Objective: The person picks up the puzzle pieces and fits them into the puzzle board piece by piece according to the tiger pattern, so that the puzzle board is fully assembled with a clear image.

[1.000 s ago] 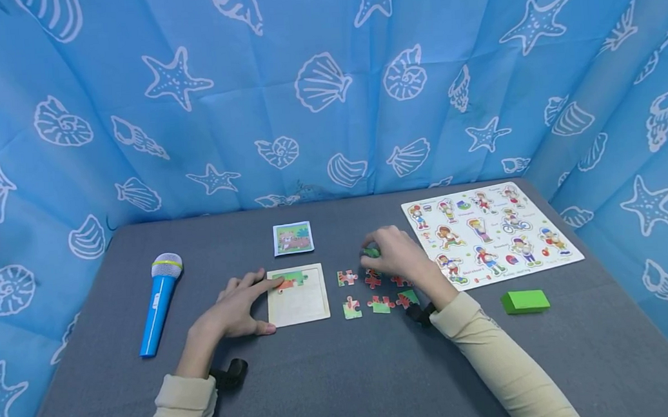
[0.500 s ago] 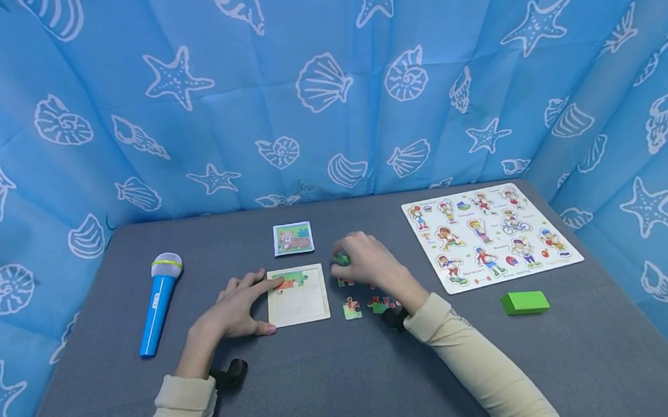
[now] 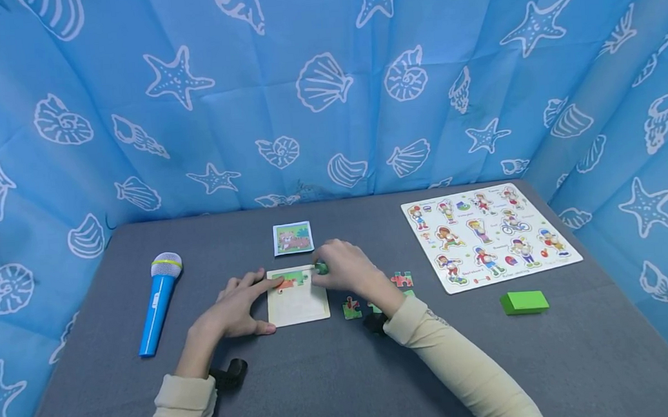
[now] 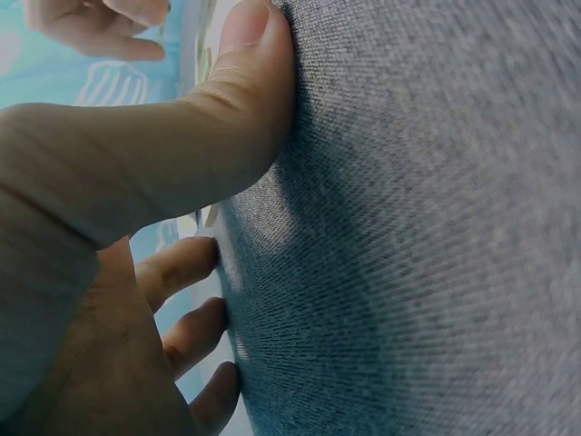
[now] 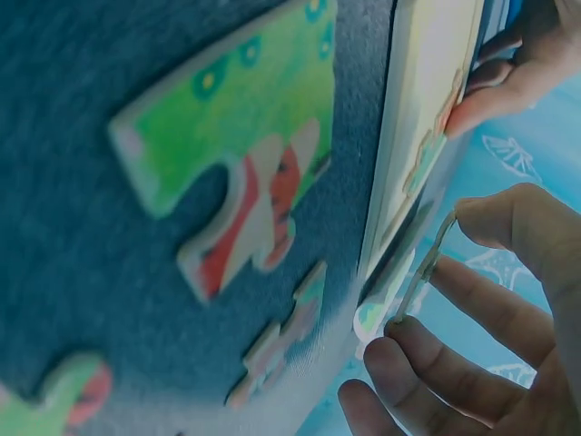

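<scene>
A square wooden puzzle tray lies on the grey table with joined puzzle pieces in its upper left corner. My left hand rests at the tray's left side, index finger over those pieces and thumb at the lower left corner. My right hand pinches a green puzzle piece over the tray's upper right corner. In the right wrist view that held piece shows edge-on between thumb and fingertips. Loose puzzle pieces lie right of the tray, among them a green and red one; my right hand and forearm hide some.
A picture card lies behind the tray. Far left is a blue toy microphone. A white peg puzzle board and a green block are on the right. A blue shell-print curtain stands behind the table.
My right hand has carried the green puzzle piece leftward from above the loose pieces to the tray's upper right corner. My left hand has stayed in place.
</scene>
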Motion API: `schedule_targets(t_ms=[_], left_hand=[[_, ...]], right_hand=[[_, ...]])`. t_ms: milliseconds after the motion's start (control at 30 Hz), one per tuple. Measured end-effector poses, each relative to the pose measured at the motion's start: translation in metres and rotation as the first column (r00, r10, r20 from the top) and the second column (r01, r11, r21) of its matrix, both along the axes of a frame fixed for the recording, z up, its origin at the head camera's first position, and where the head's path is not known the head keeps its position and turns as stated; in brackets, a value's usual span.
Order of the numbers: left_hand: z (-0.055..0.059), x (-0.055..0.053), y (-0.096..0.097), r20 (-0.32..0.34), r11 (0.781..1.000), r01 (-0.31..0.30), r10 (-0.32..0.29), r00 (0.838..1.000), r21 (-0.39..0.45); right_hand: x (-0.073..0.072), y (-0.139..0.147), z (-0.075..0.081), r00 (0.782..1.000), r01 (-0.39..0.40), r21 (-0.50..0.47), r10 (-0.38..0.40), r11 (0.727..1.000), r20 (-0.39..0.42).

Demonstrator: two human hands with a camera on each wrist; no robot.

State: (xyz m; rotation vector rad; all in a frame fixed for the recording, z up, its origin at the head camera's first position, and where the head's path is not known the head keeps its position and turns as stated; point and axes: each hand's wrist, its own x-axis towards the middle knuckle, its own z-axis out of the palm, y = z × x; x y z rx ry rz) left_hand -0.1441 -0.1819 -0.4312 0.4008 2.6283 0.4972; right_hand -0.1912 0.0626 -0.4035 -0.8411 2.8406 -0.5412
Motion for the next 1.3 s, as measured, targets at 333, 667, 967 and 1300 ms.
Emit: schedule_targets(t_ms=[333,667,967,1300], left_hand=[[0.000,0.000,-0.001,0.001,1.000,0.004,-0.004,1.000,0.014],[0.001,0.000,-0.001,-0.005,1.000,0.005,-0.005,1.000,0.019],[0.002,0.000,-0.002,-0.010,1.000,0.010,-0.010,1.000,0.027],[0.002,0.000,0.000,0.005,1.000,-0.004,0.004,1.000,0.015]], right_hand=[[-0.002,-0.014,-0.005,1.000,-0.021,0.056,0.022,0.998,-0.018],[-0.001,-0.023,-0.008,0.999,-0.001,0.121,0.006,0.993,-0.036],[-0.001,-0.020,-0.011,1.000,0.001,0.121,0.000,0.993,-0.008],[0.000,-0.021,-0.008,0.999,-0.012,0.112,0.006,0.994,0.052]])
